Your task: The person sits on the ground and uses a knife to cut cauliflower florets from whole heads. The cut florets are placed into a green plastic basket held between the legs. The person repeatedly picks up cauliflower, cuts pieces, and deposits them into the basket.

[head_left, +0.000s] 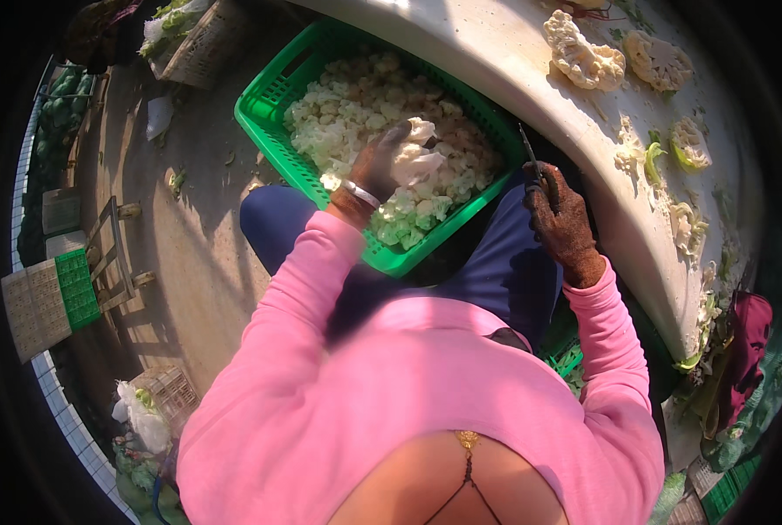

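Note:
Between my knees stands a green plastic crate (391, 261) filled with cut cauliflower florets (338, 98). My left hand (384, 157), in a dark glove, is over the crate and holds pale cauliflower pieces (418, 157); some fingers are hidden behind them. My right hand (561, 216), gloved too, is to the right of the crate beside the table edge. It grips a knife (527, 144) whose thin blade points up and away from me. On the pale table (548, 111) at the right lie several cut cauliflower heads (588, 59) and trimmed bits.
Crates with leaves and plastic wrap stand at upper left (201, 49) and lower left (168, 394). A trolley frame (119, 249) and stacked crates (43, 295) are at far left. Scraps lie on the floor (201, 190). Maroon cloth (745, 361) hangs at right.

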Available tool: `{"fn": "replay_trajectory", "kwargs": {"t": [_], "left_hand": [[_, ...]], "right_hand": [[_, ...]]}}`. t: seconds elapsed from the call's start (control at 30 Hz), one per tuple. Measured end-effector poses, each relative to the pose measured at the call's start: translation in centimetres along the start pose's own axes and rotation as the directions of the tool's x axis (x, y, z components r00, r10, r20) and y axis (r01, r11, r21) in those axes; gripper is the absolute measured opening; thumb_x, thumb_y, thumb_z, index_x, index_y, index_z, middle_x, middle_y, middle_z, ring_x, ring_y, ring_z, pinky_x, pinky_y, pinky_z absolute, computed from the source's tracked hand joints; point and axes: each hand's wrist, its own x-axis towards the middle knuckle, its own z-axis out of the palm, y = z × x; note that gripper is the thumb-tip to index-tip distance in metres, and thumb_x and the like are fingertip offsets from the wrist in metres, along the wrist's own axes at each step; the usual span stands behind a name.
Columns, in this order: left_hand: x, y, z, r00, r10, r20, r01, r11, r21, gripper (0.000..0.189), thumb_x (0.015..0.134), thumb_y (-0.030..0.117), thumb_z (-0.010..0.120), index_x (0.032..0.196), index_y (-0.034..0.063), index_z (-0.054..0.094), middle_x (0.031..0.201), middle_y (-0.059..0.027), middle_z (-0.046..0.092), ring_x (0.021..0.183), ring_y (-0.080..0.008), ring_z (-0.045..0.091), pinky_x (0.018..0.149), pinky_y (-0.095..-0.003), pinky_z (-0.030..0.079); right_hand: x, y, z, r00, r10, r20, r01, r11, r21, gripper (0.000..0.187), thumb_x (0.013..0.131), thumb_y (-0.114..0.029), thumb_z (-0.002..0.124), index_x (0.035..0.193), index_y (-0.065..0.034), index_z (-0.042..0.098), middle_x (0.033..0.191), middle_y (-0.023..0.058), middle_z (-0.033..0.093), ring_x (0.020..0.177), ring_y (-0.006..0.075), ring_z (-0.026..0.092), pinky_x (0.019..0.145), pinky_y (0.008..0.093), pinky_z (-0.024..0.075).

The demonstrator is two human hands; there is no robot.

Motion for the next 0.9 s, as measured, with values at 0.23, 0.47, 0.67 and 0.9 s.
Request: {"fn": "replay_trajectory", "kwargs": {"t": [0.23, 0.47, 0.67, 0.9], "left_hand": [[-4.1, -2.2, -3.4, 0.997, 0.057, -0.050, -0.057, 0.998, 0.009, 0.055, 0.092, 0.049, 0.042, 0.118, 0.0017, 0.057, 0.108, -0.0128, 0.062, 0.098, -0.0233, 0.060, 0.086, -0.0321, 0.046], [-4.1, -3.2, -2.7, 0.977, 0.205, -0.061, -0.193, 0.968, 0.164, 0.047, 0.098, 0.034, 0.033, 0.131, 0.0038, 0.045, 0.111, -0.0132, 0.063, 0.097, -0.0220, 0.060, 0.089, -0.0306, 0.044], [-3.2, -5.1, -4.2, 0.923, 0.358, 0.140, -0.384, 0.838, 0.388, 0.044, 0.090, 0.020, 0.051, 0.131, 0.0061, 0.046, 0.118, -0.0156, 0.059, 0.103, -0.0278, 0.058, 0.093, -0.0318, 0.043], [-1.3, -7.3, -3.7, 0.965, 0.087, -0.249, -0.145, 0.964, -0.225, 0.058, 0.076, 0.016, 0.072, 0.128, 0.0055, 0.046, 0.102, -0.0121, 0.062, 0.095, -0.0300, 0.061, 0.083, -0.0362, 0.050]], "right_hand": [[4.0, -2.4, 12.2, 0.821, -0.547, 0.164, 0.571, 0.772, -0.279, 0.020, 0.087, -0.016, 0.055, 0.101, -0.0018, 0.053, 0.064, 0.0215, 0.058, 0.061, 0.0404, 0.058, 0.054, 0.0477, 0.0460], [4.1, 0.2, 13.9, 0.814, -0.570, 0.111, 0.577, 0.772, -0.267, 0.023, 0.086, -0.014, 0.055, 0.103, -0.0005, 0.053, 0.068, 0.0238, 0.058, 0.066, 0.0415, 0.058, 0.056, 0.0466, 0.0456], [7.2, 0.5, 12.5, 0.836, -0.236, 0.495, 0.230, 0.970, 0.075, 0.021, 0.084, -0.018, 0.055, 0.097, -0.0005, 0.058, 0.067, 0.0109, 0.058, 0.054, 0.0217, 0.055, 0.049, 0.0331, 0.0418], [5.5, -1.0, 13.0, 0.989, -0.148, 0.001, 0.147, 0.981, 0.126, 0.024, 0.084, -0.013, 0.057, 0.106, -0.0046, 0.051, 0.070, 0.0114, 0.055, 0.055, 0.0243, 0.055, 0.048, 0.0352, 0.0426]]}}
